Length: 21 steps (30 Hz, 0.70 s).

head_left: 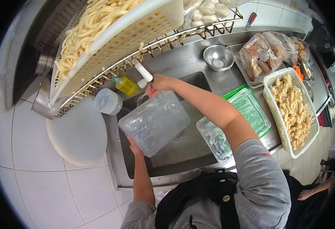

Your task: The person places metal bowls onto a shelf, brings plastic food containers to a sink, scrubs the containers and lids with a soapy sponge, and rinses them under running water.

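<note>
A clear, wet rectangular plastic container (156, 122) is tilted over the sink (190, 147). My left hand (135, 147) is closed on its near left edge, with some fingers hidden behind the wall. At the far edge, my right hand (159, 84) is curled around the container's rim, close beside the white faucet (143, 71); its fingertips are partly hidden. Water shows near the faucet's spout. A bottle of yellow liquid (125, 86) and a translucent plastic tub (108, 101) stand left of the faucet.
Right of the sink are a soapy clear container (214, 139), a green tray (249, 108), a metal bowl (218, 57), bagged food (265, 53) and a basket of pale pieces (289, 112). Overhead, a wire rack (152, 49) holds a noodle basket (125, 47). A white round board (77, 131) leans left.
</note>
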Motion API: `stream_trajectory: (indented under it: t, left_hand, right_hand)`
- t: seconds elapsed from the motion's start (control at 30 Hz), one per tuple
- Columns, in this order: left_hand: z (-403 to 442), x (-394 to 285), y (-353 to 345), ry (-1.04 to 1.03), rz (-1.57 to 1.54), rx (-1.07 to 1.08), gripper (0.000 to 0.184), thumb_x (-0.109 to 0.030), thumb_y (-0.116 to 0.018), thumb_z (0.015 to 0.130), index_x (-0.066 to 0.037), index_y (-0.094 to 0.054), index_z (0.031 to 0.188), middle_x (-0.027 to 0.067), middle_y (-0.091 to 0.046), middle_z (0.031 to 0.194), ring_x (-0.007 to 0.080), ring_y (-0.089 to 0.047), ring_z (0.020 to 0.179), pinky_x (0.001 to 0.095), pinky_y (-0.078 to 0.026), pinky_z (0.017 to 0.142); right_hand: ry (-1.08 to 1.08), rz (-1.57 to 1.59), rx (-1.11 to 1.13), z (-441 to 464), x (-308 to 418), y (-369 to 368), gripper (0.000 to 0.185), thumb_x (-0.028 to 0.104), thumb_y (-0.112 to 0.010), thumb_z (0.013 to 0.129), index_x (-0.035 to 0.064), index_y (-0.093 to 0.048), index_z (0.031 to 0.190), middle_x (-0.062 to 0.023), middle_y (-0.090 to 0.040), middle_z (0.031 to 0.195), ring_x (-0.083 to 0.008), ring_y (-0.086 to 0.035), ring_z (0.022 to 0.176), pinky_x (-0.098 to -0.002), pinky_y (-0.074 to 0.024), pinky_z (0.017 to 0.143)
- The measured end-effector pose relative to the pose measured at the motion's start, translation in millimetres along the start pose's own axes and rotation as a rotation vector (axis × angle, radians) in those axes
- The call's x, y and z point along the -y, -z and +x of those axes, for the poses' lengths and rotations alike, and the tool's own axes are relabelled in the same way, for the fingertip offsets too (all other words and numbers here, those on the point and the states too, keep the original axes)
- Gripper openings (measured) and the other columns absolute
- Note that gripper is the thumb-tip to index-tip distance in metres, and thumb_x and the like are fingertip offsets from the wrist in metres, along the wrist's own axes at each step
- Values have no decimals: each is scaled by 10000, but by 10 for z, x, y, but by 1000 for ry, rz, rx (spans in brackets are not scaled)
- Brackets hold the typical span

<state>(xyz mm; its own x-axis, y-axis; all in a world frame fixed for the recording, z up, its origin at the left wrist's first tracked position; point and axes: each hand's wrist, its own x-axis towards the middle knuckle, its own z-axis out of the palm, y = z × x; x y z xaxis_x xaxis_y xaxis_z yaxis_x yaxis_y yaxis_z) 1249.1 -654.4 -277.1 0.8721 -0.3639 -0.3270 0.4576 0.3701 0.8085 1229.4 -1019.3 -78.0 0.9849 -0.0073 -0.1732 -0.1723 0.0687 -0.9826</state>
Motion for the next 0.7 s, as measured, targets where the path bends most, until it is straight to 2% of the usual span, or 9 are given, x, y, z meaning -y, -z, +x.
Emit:
stream_trajectory:
  t: [0.03, 0.17, 0.33, 0.37, 0.4, 0.47, 0.57, 0.63, 0.7]
  left_hand:
    - [44, -45, -118, -5, -1, -4, 603, -507, -433, 949, -44, -457, 1335, 154, -551, 1260, 314, -578, 1072, 417, -478, 930]
    - [336, -159, -769, -399, 1171, -126, 560, -528, -572, 875, 12, -624, 735, 134, -632, 707, 241, -576, 635, 380, -440, 612]
    - [455, -244, -1749, -610, 1753, 244, 548, -504, -664, 794, 0, -505, 648, 150, -561, 651, 343, -532, 629, 425, -422, 599]
    - [485, -270, -1842, -615, 1750, 247, 548, -504, -664, 794, 0, -505, 648, 150, -561, 651, 343, -532, 629, 425, -422, 599]
    - [505, -293, -1911, -669, 1739, 367, 474, -463, -683, 779, -14, -555, 700, 134, -584, 671, 324, -558, 656, 425, -433, 618]
    - [438, -406, -2044, -722, 1725, 487, 406, -423, -702, 764, -29, -606, 752, 118, -608, 691, 306, -585, 684, 426, -444, 636]
    - [234, -555, -2135, -609, 1909, 560, 370, -412, -721, 748, -76, -649, 886, 105, -642, 925, 327, -580, 934, 415, -454, 755]
    - [15, -387, -1889, -1102, 1747, 217, 544, -428, -726, 754, -109, -577, 1169, 138, -472, 1312, 376, -412, 1220, 447, -389, 951]
    - [-182, 50, -1599, -916, 1233, -80, 865, -428, -760, 725, -120, -334, 1413, 187, -218, 1453, 376, -269, 1321, 475, -291, 1062]
  right_hand:
    - [2, -1, 6, -33, 61, -44, 186, -92, -445, 826, -129, -617, 887, -211, -647, 855, -276, -677, 758, -358, -590, 711]
    - [-15, 52, -31, -30, 71, -170, 162, -77, -478, 833, -140, -614, 895, -220, -647, 879, -296, -674, 766, -364, -590, 715]
    - [-17, -158, -4, 108, -177, -89, 196, 60, -602, 839, -120, -622, 912, -222, -655, 912, -300, -674, 819, -372, -572, 733]
    - [60, -636, 123, 57, -169, -36, 243, 112, -651, 809, -102, -628, 921, -209, -665, 903, -285, -678, 820, -375, -559, 741]
    - [135, -1112, 253, -4, -178, 14, 297, 165, -699, 780, -83, -633, 930, -196, -676, 894, -270, -682, 822, -378, -546, 748]
    - [143, -1276, 429, -120, -480, 108, 356, 220, -758, 704, -46, -639, 907, -154, -694, 834, -237, -691, 780, -381, -528, 740]
    - [-127, -1037, 469, -486, -814, 26, 330, 214, -735, 709, -30, -640, 909, -127, -703, 806, -229, -695, 759, -374, -532, 731]
    - [-93, -621, 268, -631, -1065, -125, 292, 188, -709, 702, -20, -634, 894, -126, -697, 781, -225, -695, 761, -371, -535, 696]
    - [34, -709, 103, -746, -1271, -452, 245, 116, -665, 697, -23, -624, 894, -158, -679, 759, -286, -687, 747, -389, -539, 667]
